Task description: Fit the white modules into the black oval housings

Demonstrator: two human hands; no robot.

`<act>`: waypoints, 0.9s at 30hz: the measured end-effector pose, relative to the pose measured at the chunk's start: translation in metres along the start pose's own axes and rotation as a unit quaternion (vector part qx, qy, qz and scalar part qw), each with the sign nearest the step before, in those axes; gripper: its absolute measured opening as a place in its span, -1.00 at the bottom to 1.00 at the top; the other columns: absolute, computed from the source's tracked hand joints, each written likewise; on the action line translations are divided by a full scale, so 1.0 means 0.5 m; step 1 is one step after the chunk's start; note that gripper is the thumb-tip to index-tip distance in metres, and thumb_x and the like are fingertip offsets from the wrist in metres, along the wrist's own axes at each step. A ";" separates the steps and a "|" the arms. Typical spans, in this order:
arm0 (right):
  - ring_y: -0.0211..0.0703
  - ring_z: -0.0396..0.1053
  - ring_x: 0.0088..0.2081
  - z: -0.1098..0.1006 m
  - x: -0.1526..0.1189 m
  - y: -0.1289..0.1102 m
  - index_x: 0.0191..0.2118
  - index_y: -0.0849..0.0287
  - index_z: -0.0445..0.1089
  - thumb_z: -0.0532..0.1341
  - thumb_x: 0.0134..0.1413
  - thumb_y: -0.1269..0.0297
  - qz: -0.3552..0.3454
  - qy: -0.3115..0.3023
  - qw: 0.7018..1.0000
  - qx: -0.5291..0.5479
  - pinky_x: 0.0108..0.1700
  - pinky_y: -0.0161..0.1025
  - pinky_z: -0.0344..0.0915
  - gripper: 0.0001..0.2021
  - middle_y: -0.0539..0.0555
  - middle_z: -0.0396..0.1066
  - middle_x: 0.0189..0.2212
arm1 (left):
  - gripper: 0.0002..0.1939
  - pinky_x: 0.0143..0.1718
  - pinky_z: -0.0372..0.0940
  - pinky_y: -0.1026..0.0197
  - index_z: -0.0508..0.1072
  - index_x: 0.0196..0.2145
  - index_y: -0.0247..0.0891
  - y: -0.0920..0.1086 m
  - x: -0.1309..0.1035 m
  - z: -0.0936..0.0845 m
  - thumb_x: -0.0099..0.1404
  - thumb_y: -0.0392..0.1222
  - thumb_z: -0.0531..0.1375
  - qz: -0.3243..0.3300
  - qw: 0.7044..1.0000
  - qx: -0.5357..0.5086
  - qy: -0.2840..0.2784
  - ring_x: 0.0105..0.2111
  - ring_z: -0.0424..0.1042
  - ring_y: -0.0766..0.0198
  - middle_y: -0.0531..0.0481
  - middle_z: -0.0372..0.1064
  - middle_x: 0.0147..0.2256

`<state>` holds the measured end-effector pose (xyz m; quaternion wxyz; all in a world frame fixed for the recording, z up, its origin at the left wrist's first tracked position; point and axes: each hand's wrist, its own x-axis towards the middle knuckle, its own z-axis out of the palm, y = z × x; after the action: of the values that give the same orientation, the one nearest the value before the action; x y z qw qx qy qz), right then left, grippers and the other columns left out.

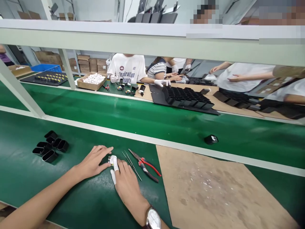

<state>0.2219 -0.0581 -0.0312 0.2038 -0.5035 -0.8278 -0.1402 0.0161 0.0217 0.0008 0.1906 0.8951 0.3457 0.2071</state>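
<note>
The work surface [90,133] is dark green, the belt [111,111] brighter green, edged in off-white. The cups [50,156] are black. The pliers [145,165] have red-and-black handles; the tweezers [132,165] are silver. White covers some right fingers [115,163]. The cardboard [214,187] is tan, speckled white and blotched brown.

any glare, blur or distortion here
head view: pale sheen on the green tabletop below the hands; head view: upper right patches pixelated, far workers soft; head view: lower right corner dark; head view: fine detail unclear on the small part by the right hand
</note>
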 end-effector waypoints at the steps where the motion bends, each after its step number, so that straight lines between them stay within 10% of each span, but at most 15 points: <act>1: 0.17 0.37 -0.04 -0.002 0.001 0.000 0.08 0.40 0.45 0.17 0.36 0.44 0.005 0.003 1.000 0.007 -0.09 0.02 0.46 -0.74 0.36 0.47 0.04 | -0.26 0.19 0.28 -0.14 -0.01 0.48 -0.01 0.000 -0.003 0.002 0.50 -0.19 0.24 -0.001 1.000 0.003 0.003 0.21 0.30 -0.06 -0.12 0.46 0.14; 17: 0.13 0.35 -0.13 -0.022 0.003 0.015 0.10 0.28 0.44 0.21 0.04 0.66 -0.032 -0.058 0.998 0.005 -0.19 -0.01 0.47 -0.53 0.32 0.45 0.03 | -0.43 0.12 0.33 -0.08 0.08 0.43 -0.06 0.001 -0.014 0.018 0.57 -0.17 0.14 -0.021 0.999 -0.024 -0.005 0.11 0.34 -0.03 -0.15 0.44 0.07; 27: 0.08 0.43 -0.11 -0.027 0.025 0.044 0.33 0.20 0.22 0.11 0.42 0.42 0.022 -0.048 0.991 0.119 -0.09 0.03 0.51 -0.57 0.22 0.45 -0.07 | -0.42 0.14 0.33 -0.08 0.12 0.42 -0.05 0.005 -0.022 0.009 0.55 -0.14 0.18 -0.041 0.998 -0.051 0.000 0.08 0.38 0.00 -0.13 0.44 0.08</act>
<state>0.2389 -0.0442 -0.0129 0.2251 -0.4996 -0.8364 -0.0113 0.0123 0.0114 -0.0042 0.2446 0.8693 0.3713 0.2161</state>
